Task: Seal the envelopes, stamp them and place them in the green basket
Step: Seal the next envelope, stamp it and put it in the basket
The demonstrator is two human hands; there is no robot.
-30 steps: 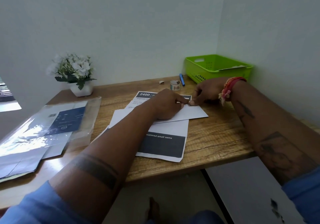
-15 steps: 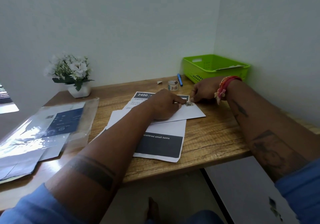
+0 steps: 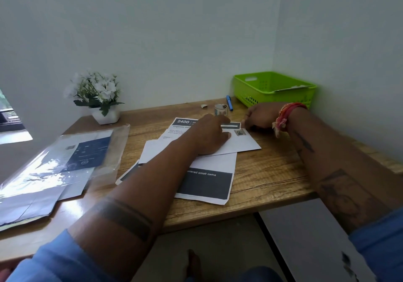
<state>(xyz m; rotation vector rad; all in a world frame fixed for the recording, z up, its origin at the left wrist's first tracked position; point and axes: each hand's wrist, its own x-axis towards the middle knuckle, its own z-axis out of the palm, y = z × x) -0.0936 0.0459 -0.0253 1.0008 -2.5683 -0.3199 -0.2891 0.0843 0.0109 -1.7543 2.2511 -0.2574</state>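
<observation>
The white envelope lies flat on printed sheets at the middle of the wooden surface, a stamp already stuck at its far right corner. It looks light, thin and floppy, likely to slide on the paper beneath, so I judge a pinch at its free right edge, thumb under and fingers on top, the surest hold. The left hand rests on its left part, fingers loosely bent, pressing rather than gripping. The right hand hovers just beyond the stamp at 1 o'clock; whether its fingers hold anything I cannot tell. The green basket stands at 2 o'clock, 1 envelope seemingly inside; a tape roll and blue pen sit at 12
</observation>
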